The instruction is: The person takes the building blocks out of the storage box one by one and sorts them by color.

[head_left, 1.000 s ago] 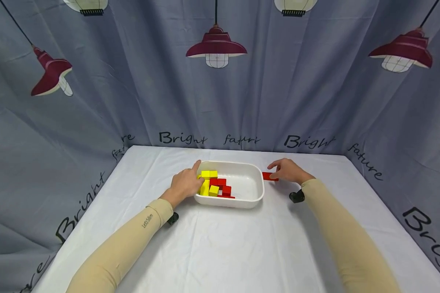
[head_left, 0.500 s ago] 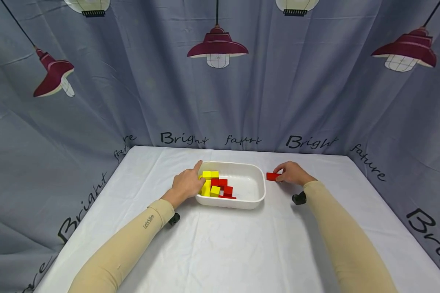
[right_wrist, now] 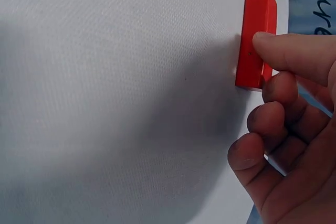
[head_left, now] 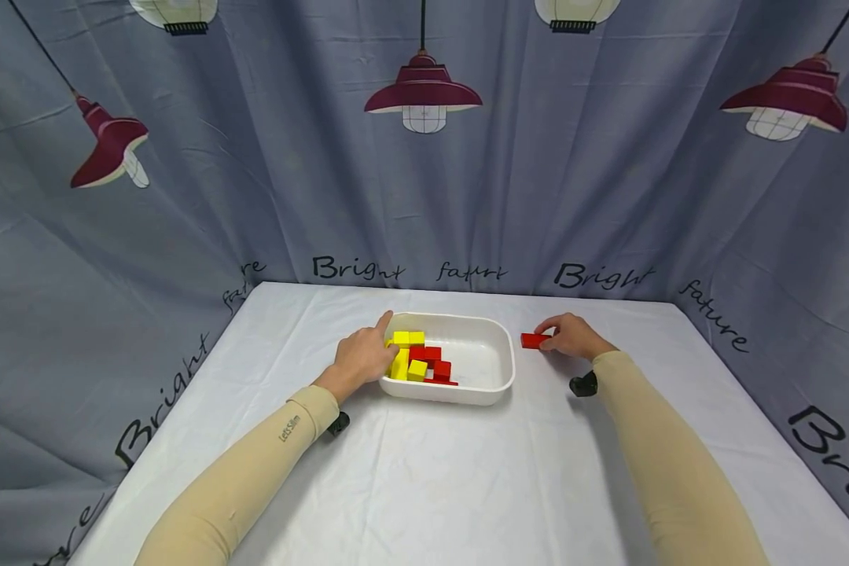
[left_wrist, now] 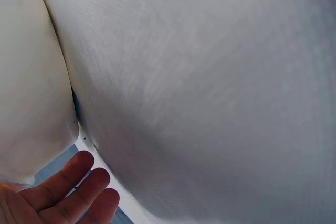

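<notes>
My left hand (head_left: 362,355) is at the left end of a white tray (head_left: 497,387), thumb over the rim and index finger stretched along the outside edge. Several yellow blocks (head_left: 400,365) and red blocks (head_left: 442,369) lie in the tray's left half. In the left wrist view, three of my left fingers (left_wrist: 94,187) lie beside the tray wall (left_wrist: 31,77). To the right of the tray, my right hand (head_left: 573,336) pinches a long red block (head_left: 533,341) between thumb and index finger. The right wrist view shows the thumb on that block's face, the other fingers curled below.
A white cloth (head_left: 439,472) covers the table. Behind it hangs a grey-blue curtain (head_left: 297,157) printed with lamps and lettering. A small dark wrist camera (head_left: 583,384) sits under the right wrist.
My right hand has drawn the long red block slightly right, away from the tray's end, and its index finger has come down onto the block. The left hand stays at the tray's rim.
</notes>
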Demonstrator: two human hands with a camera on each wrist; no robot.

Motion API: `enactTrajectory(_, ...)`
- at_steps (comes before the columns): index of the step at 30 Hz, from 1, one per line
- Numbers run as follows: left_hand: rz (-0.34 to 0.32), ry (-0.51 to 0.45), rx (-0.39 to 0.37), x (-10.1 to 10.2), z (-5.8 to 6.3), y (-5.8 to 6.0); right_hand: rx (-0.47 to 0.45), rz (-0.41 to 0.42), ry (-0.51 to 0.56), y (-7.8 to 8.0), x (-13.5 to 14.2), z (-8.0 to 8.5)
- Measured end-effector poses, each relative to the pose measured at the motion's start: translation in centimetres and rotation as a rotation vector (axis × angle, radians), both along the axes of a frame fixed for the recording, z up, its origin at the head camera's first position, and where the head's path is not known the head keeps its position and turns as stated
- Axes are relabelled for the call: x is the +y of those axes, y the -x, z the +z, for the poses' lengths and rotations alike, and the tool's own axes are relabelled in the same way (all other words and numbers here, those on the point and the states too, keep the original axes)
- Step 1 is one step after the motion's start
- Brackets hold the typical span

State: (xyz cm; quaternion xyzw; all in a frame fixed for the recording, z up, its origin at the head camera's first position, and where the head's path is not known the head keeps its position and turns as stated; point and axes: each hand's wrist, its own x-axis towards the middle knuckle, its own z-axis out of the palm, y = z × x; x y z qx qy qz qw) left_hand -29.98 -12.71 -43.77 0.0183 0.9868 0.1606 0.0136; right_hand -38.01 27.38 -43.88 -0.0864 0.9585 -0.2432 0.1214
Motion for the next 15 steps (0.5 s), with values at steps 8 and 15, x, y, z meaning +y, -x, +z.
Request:
enactTrajectory(8, 0.0, -0.006, 0.008, -0.06, -0.11, 0.02, 0.004, -0.031, 0.003, -0.08, -0.04, -0.04)
enactTrajectory(15, -0.005, -0.008, 0.005, -0.05, -0.07, -0.01, 0.017, -0.077, 0.011, 0.29, -0.44, -0.12)
